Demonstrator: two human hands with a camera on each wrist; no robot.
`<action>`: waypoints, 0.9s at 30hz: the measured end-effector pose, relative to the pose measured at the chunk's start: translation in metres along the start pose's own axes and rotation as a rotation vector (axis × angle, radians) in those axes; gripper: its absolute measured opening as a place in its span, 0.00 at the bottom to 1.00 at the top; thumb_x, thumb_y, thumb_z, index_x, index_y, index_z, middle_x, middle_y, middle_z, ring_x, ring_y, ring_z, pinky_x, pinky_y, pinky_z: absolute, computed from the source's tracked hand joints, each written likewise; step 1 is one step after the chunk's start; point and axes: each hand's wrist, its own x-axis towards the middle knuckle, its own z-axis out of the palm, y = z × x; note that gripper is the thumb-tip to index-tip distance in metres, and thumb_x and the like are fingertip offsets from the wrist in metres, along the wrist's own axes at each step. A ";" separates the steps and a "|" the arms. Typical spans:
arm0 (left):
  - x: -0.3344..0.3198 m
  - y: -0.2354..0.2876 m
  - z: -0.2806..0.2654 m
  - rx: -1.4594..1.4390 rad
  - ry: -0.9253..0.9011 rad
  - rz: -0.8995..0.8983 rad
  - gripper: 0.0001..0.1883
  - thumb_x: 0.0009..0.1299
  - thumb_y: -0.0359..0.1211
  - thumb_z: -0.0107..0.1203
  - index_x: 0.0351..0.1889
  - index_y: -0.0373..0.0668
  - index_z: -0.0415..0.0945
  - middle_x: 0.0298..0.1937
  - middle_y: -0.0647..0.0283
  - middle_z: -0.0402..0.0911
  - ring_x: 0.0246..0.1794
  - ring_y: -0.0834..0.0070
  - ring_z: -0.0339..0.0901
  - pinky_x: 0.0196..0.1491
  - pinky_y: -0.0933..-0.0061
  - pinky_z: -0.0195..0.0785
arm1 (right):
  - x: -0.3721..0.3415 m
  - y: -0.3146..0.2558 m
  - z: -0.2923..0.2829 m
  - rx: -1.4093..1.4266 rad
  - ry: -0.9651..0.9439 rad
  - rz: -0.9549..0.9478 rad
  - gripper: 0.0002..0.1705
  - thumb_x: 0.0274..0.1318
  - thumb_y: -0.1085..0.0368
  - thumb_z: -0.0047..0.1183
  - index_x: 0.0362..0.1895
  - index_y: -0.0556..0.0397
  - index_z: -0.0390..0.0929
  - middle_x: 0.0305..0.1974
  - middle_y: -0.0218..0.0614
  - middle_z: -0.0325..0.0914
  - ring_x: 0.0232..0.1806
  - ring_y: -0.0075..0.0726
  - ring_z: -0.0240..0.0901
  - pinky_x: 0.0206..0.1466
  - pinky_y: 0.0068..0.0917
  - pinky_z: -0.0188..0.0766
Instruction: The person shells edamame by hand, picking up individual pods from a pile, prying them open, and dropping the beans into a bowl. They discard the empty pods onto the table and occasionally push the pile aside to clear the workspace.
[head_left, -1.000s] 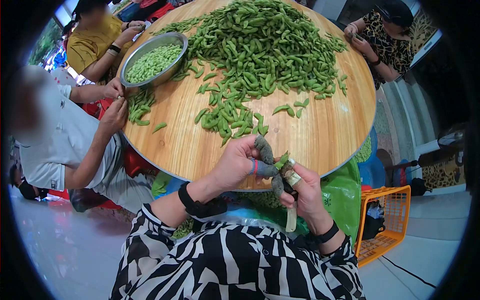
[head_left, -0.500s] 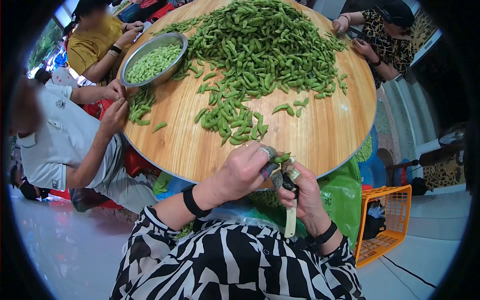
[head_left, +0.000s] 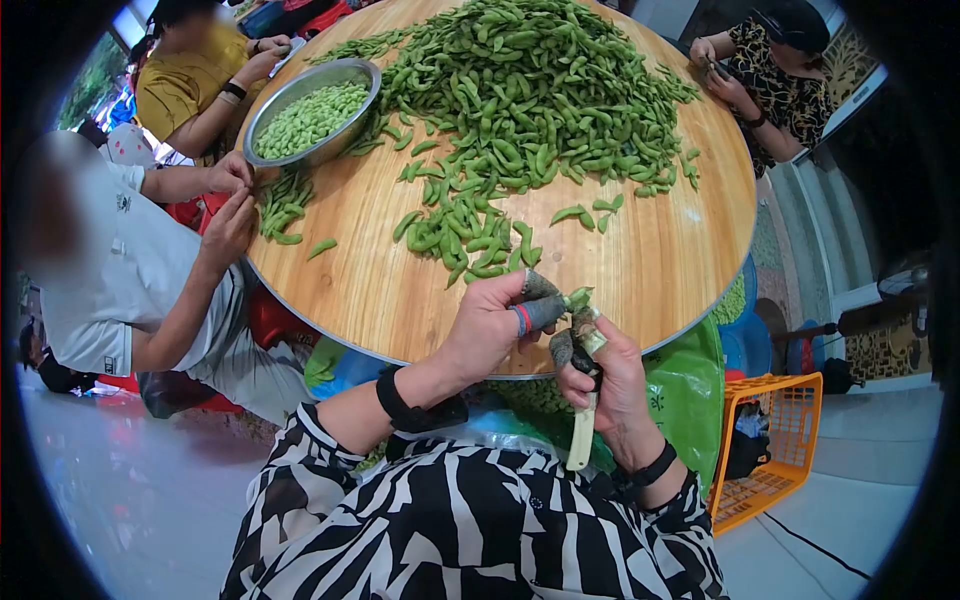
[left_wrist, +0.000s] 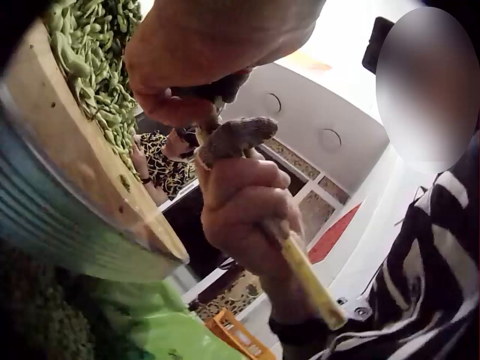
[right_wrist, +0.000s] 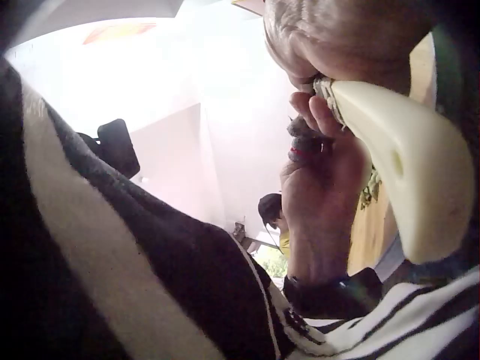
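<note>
My left hand (head_left: 485, 325), with grey wrapping on its thumb and finger, pinches one end of a green soybean pod (head_left: 578, 298) just over the table's near edge. My right hand (head_left: 617, 375), its thumb wrapped too, grips a tool with a long cream handle (head_left: 582, 435); the handle points down toward my lap. The tool's working end is hidden by the fingers. In the left wrist view the right hand (left_wrist: 247, 202) curls round the handle (left_wrist: 311, 281) below the left hand (left_wrist: 217, 60). The handle (right_wrist: 416, 172) looms close in the right wrist view.
A big heap of pods (head_left: 540, 100) covers the back of the round wooden table (head_left: 350, 300). A metal bowl (head_left: 365, 105) of shelled beans stands at the left. Other people work around the table. A green bag (head_left: 685, 390) and an orange crate (head_left: 765, 450) are at my right.
My left fingers, spread apart a second ago, have closed on the pod beside the right hand. The person at the far right reached to the heap and drew the hand back.
</note>
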 end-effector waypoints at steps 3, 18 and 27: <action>0.002 -0.002 -0.008 -0.129 -0.098 -0.119 0.07 0.68 0.27 0.56 0.42 0.37 0.77 0.32 0.68 0.79 0.25 0.87 0.71 0.27 0.81 0.66 | 0.001 -0.001 0.001 -0.131 0.031 -0.042 0.14 0.67 0.65 0.40 0.50 0.61 0.69 0.25 0.37 0.71 0.13 0.17 0.56 0.12 0.15 0.55; -0.018 -0.005 0.003 0.499 -0.145 0.204 0.10 0.70 0.24 0.50 0.47 0.32 0.74 0.37 0.63 0.79 0.38 0.82 0.74 0.42 0.78 0.70 | -0.001 -0.007 0.001 -0.828 0.199 -0.300 0.07 0.55 0.73 0.52 0.39 0.59 0.74 0.25 0.26 0.72 0.21 0.15 0.65 0.24 0.16 0.62; -0.019 -0.009 0.000 0.243 -0.255 0.134 0.11 0.70 0.23 0.49 0.50 0.34 0.73 0.41 0.65 0.77 0.42 0.82 0.73 0.46 0.78 0.69 | -0.003 -0.009 -0.011 -0.636 0.131 -0.197 0.09 0.49 0.75 0.50 0.38 0.59 0.73 0.22 0.25 0.71 0.19 0.14 0.64 0.21 0.15 0.60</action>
